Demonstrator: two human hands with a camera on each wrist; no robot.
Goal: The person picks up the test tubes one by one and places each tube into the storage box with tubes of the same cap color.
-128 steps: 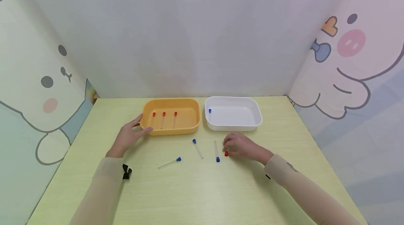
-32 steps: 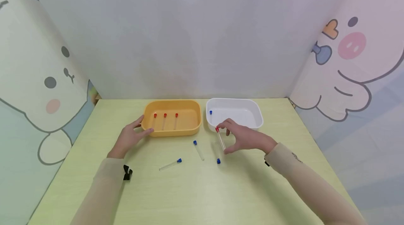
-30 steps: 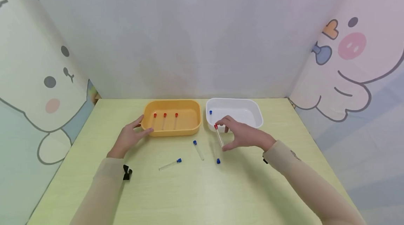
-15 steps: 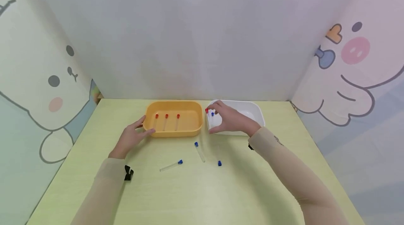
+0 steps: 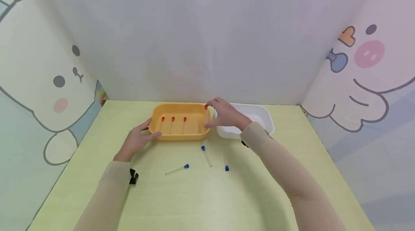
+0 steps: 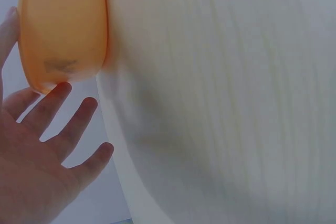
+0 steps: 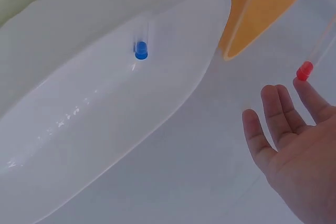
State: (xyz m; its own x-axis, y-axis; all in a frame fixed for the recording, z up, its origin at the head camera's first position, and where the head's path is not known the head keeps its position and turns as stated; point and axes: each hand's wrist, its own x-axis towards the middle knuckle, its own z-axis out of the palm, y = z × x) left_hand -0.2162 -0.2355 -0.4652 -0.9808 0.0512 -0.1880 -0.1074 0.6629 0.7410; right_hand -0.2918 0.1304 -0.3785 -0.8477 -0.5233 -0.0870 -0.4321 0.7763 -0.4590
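Note:
In the head view my right hand (image 5: 225,113) pinches a red-capped test tube (image 5: 205,108) lengthwise, index finger at the cap and thumb at the other end. The tube is over the right end of the orange tray (image 5: 179,137). Its red cap (image 7: 304,71) meets a fingertip in the right wrist view; the other fingers are spread. Three red-capped test tubes (image 5: 184,125) lie side by side inside that tray. My left hand (image 5: 133,144) touches the tray's left end, thumb at the front rim; its fingers look fairly straight in the left wrist view.
A white tray (image 5: 266,121) stands right of the orange one. A blue-capped tube (image 7: 140,52) lies inside it. Three more blue-capped tubes lie on the table in front: a left one (image 5: 177,170), a middle one (image 5: 206,157) and a right one (image 5: 227,168).
My right hand has picked the red-capped test tube off the table and carried it left, past the white tray, to the orange tray's right end. The left hand stays at the tray.

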